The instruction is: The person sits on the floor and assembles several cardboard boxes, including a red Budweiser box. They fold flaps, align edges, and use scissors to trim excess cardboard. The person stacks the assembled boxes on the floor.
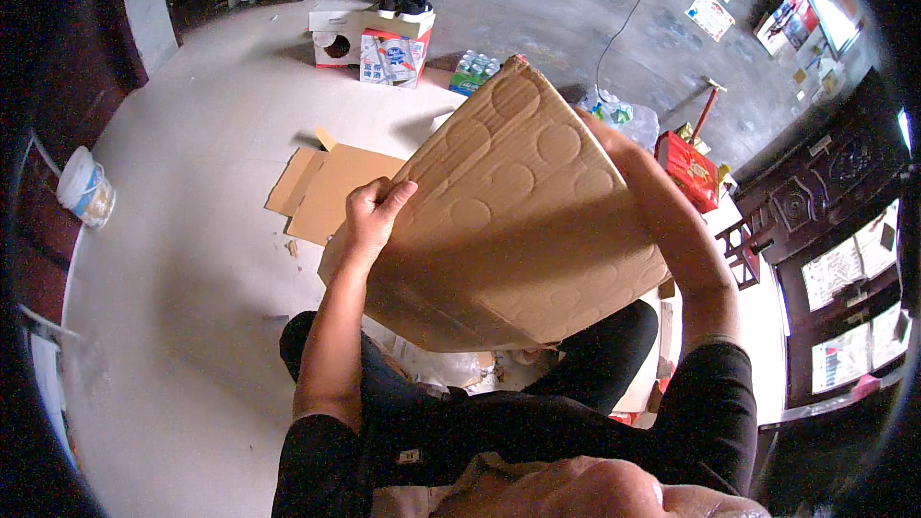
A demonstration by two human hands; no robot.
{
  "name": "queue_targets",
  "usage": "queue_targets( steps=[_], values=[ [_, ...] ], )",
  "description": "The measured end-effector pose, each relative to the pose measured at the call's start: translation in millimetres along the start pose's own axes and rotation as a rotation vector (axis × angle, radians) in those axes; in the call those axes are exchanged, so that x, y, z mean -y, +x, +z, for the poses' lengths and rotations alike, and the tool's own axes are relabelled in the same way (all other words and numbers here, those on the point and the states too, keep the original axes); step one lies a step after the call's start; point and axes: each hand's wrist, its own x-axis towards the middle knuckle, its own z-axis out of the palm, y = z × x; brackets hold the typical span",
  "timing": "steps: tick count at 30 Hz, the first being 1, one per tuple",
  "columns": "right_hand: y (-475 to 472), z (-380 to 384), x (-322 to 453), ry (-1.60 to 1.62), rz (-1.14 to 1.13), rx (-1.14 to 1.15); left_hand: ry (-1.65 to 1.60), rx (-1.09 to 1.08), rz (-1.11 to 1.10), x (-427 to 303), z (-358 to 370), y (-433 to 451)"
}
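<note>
A large brown cardboard box (532,187) is held tilted above my lap, its near face marked with round impressions. My left hand (375,214) grips its left edge, the thumb lying on the near face and the fingers behind. At the upper right edge, my right hand (606,135) reaches around the box and holds its far side; its fingers are hidden. Beyond my left hand, a flattened piece of cardboard (352,176) with folded flaps lies on the floor. Under the box, clear plastic wrapping (439,363) shows between my legs.
A beer carton (394,57) stands by the wall near a white box with shoes (406,6) on top. Shrink-wrapped cans (475,70) sit beside them. To the right are a red gift box (687,169) and a dark wooden stool (742,248). A white bucket (88,187) stands far left.
</note>
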Motion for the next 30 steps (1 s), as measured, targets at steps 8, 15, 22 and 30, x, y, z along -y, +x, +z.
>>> queue_targets(
  steps=[8, 15, 22, 30],
  values=[
    [-31.5, 8.7, 38.8, 0.167, -0.295, 0.360, 0.055, -0.086, 0.097, 3.1, 7.5, -4.3],
    [-16.0, 8.3, 46.8, -0.463, -0.378, 0.116, 0.155, 0.000, 0.051, 4.9, -2.3, -5.2],
    [-5.1, 7.4, 53.3, -0.687, -0.328, 0.091, -0.054, 0.313, -0.106, -9.4, -0.8, -2.5],
    [8.3, 56.3, 84.0, -0.858, -0.295, 0.156, -0.133, 0.349, -0.115, -40.5, -0.3, 5.0]
  ],
)
